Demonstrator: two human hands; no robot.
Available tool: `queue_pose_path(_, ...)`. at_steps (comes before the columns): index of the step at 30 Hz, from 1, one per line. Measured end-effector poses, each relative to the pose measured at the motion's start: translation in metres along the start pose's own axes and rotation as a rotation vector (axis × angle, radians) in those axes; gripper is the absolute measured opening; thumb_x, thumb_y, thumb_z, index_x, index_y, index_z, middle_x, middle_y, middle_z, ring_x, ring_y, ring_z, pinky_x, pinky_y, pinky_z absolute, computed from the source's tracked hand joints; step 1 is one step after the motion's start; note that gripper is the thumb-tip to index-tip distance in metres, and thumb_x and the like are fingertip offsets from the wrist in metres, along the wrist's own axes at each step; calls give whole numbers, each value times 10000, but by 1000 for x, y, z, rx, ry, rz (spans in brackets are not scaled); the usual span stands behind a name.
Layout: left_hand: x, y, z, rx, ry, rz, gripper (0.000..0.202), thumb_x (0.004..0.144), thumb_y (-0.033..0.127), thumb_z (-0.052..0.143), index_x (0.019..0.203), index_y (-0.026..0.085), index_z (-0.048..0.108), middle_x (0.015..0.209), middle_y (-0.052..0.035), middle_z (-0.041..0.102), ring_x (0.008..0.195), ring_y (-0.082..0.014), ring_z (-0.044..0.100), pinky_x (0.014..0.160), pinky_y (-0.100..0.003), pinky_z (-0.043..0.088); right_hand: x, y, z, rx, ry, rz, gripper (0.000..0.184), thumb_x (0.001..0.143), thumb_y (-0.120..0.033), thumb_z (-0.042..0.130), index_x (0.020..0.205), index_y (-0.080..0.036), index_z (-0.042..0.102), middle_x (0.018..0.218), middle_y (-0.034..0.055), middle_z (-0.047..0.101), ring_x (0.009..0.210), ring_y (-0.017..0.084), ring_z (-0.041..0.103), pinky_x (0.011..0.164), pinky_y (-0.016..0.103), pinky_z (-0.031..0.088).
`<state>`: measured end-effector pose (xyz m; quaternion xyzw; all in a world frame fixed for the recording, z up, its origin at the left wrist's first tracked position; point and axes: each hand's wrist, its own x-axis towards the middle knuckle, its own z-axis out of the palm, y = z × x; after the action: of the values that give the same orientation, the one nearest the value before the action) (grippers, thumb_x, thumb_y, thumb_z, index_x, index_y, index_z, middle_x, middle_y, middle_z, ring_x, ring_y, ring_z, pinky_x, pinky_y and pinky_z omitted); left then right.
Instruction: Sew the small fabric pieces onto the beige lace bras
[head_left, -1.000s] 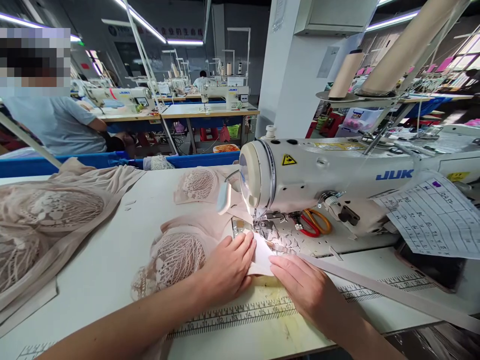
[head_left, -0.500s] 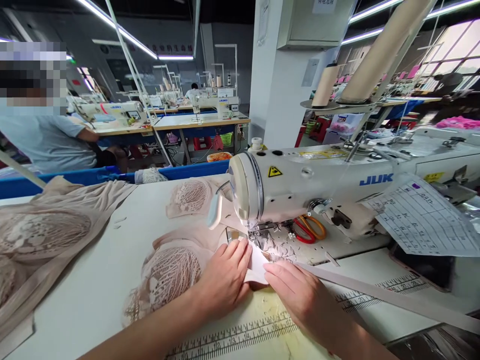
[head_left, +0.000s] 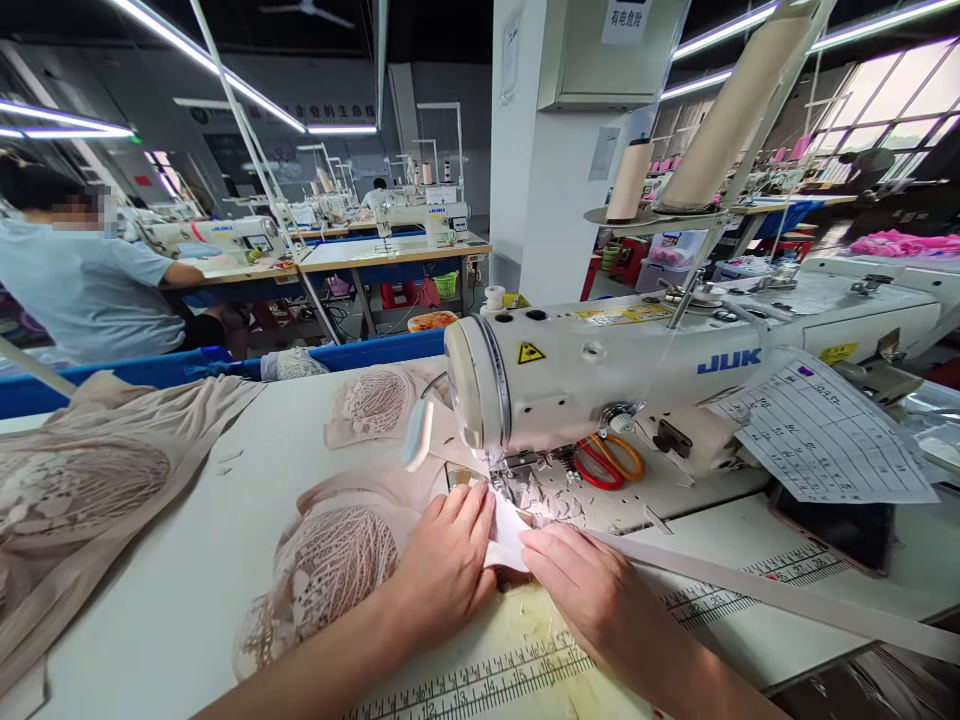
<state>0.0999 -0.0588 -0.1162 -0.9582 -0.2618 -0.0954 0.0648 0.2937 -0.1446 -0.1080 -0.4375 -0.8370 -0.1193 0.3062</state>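
Note:
My left hand (head_left: 442, 565) lies flat on a beige lace bra cup (head_left: 334, 570), fingers together, pressing its edge and a small white fabric piece (head_left: 507, 534) down just in front of the presser foot (head_left: 501, 478) of the white JUKI sewing machine (head_left: 600, 385). My right hand (head_left: 581, 590) presses the same white piece from the right, fingers flat. A long beige elastic strap (head_left: 757, 592) runs from under my right hand toward the right table edge.
A pile of beige lace garments (head_left: 82, 490) lies at left, and another lace cup (head_left: 371, 405) behind the machine head. Red-and-orange scissors (head_left: 607, 460) rest on the machine bed. A printed sheet (head_left: 817, 435) hangs off the machine. A seated person in a blue shirt (head_left: 82, 290) works far left.
The view has tilted up and shifted slightly; both hands stay pressed on the fabric at the needle and have edged a little closer to the presser foot.

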Motion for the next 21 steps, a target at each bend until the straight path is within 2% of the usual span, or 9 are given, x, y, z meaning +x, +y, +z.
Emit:
queue_pose_path(6, 0, -1, 0, 19, 26, 22, 588, 839, 256, 452, 1359, -15, 489, 1368, -228, 520, 1134, -339, 519, 912, -440, 465, -6, 2, 6, -6, -10, 13, 394, 928, 15, 276, 988, -123, 640, 936, 95, 662, 904, 190, 618, 779, 328, 544)
queue_pose_path(11, 3, -9, 4, 49, 83, 38, 560, 849, 279, 461, 1321, -17, 517, 1338, -239, 542, 1131, -353, 528, 902, -465, 463, -3, 2, 8, -138, -18, -25, 276, 919, -19, 403, 1033, -101, 640, 985, 114, 672, 920, 207, 628, 766, 320, 538)
queue_pose_path(14, 5, -16, 3, -2, 154, 61, 518, 826, 246, 482, 1273, -10, 543, 1294, -231, 571, 1103, -344, 541, 901, -473, 464, 4, 0, 9, -248, -23, -50, 274, 906, -6, 423, 1029, -94, 652, 949, 108, 676, 876, 204, 627, 737, 315, 539)
queue_pose_path(18, 7, -19, -5, -145, 279, 203, 248, 895, 140, 465, 1086, 77, 609, 1052, -136, 660, 936, -243, 589, 839, -395, 479, 12, -2, 17, -321, 10, -65, 302, 881, 26, 407, 915, -110, 674, 797, 79, 651, 733, 187, 601, 642, 302, 516)
queue_pose_path(21, 9, -20, -7, -149, 328, 322, 176, 980, 134, 440, 957, 118, 613, 866, -70, 648, 792, -178, 580, 753, -326, 473, 13, -2, 24, -371, 43, -76, 312, 880, 26, 409, 938, -93, 691, 828, 100, 667, 777, 197, 618, 657, 301, 522)
